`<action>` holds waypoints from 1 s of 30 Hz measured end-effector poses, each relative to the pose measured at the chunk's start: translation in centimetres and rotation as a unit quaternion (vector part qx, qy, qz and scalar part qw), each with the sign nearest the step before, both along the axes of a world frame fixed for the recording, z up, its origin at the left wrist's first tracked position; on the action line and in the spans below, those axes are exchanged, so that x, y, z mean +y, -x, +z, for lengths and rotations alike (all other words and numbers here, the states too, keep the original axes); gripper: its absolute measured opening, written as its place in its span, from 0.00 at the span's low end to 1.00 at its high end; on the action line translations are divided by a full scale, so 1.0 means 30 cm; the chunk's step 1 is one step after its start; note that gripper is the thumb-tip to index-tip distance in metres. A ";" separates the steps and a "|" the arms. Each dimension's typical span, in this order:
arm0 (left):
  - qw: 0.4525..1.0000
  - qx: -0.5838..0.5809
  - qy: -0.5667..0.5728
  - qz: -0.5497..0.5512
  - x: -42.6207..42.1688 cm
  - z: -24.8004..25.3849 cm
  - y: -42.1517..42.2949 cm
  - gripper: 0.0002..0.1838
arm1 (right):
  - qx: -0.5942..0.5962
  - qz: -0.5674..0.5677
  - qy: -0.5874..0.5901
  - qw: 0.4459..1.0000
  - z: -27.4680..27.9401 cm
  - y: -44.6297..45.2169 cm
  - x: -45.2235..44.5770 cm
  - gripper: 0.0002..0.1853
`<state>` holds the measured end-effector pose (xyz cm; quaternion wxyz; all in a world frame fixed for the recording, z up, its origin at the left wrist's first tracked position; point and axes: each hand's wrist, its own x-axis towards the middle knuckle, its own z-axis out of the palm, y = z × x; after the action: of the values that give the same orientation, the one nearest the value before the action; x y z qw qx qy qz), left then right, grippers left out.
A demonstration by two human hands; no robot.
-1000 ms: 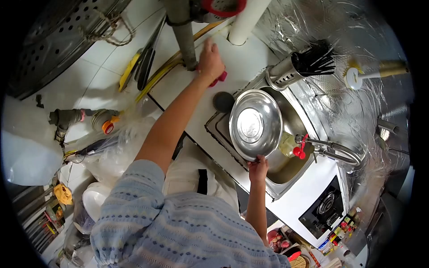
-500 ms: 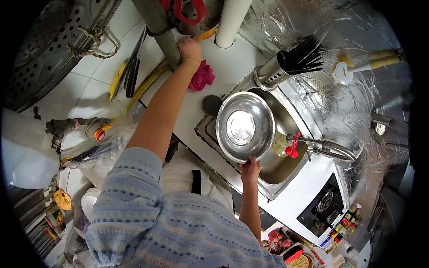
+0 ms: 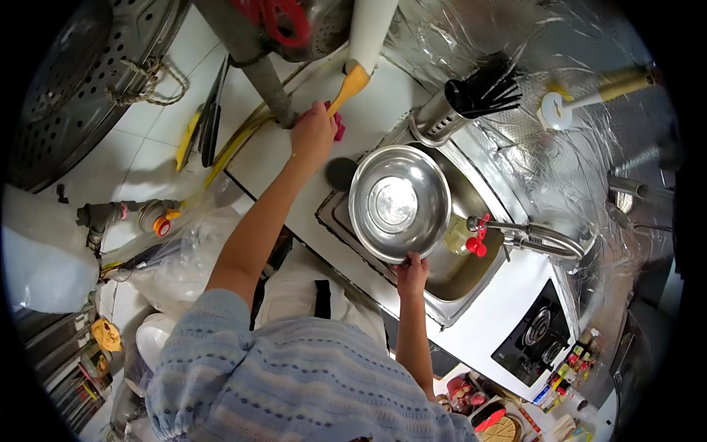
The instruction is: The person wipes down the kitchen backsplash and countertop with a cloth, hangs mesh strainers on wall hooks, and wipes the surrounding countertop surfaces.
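Note:
My left hand [image 3: 313,138] is closed around the handle of a wooden spatula [image 3: 352,82], its flat head pointing toward the white pipe. Partly behind that hand lies a crumpled pink cloth [image 3: 339,128] on the white counter. At the sink, my right hand [image 3: 412,271] grips the near rim of a shiny steel basin [image 3: 398,202]. The basin looks empty and rests over the left part of the steel sink [image 3: 442,283], hiding much of its bowl. A small dark round object [image 3: 340,174] sits on the counter left of the basin.
A faucet with a red handle [image 3: 477,236] reaches over the sink, near a yellowish container [image 3: 458,237]. Behind stands a perforated steel holder [image 3: 434,118] with black chopsticks. A grey pipe [image 3: 269,92] and white pipe [image 3: 370,37] rise at the back. A stove [image 3: 536,331] is at right.
My left hand has drawn back toward me from beside the grey pipe, bringing the wooden spatula into fuller view. My right hand still holds the basin, which has hardly moved.

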<state>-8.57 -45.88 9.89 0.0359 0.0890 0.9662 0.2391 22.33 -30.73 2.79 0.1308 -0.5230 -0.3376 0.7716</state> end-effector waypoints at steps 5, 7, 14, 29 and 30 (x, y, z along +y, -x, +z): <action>0.981 0.040 -0.178 -0.064 -0.012 0.046 -0.150 0.13 | 0.002 -0.011 0.022 1.000 -0.009 -0.013 -0.004 0.04; 0.954 0.081 -0.266 -0.111 -0.007 0.070 -0.182 0.12 | -0.004 -0.020 0.017 1.000 -0.011 -0.014 -0.007 0.04; 0.913 0.091 -0.363 -0.165 0.050 0.183 -0.258 0.12 | 0.014 0.019 0.005 1.000 0.021 -0.032 -0.035 0.03; 0.615 -0.491 -0.570 -0.235 0.224 0.325 -0.491 0.09 | 0.025 0.058 0.085 0.994 -0.030 -0.080 0.093 0.11; 0.584 -0.516 -0.572 -0.254 0.234 0.330 -0.503 0.10 | 0.019 0.068 0.085 0.994 -0.027 -0.078 0.099 0.12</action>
<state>6.52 -38.85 19.78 0.5293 0.1949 0.3866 0.7296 24.66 -27.76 1.97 0.0397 -0.4929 -0.3034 0.8145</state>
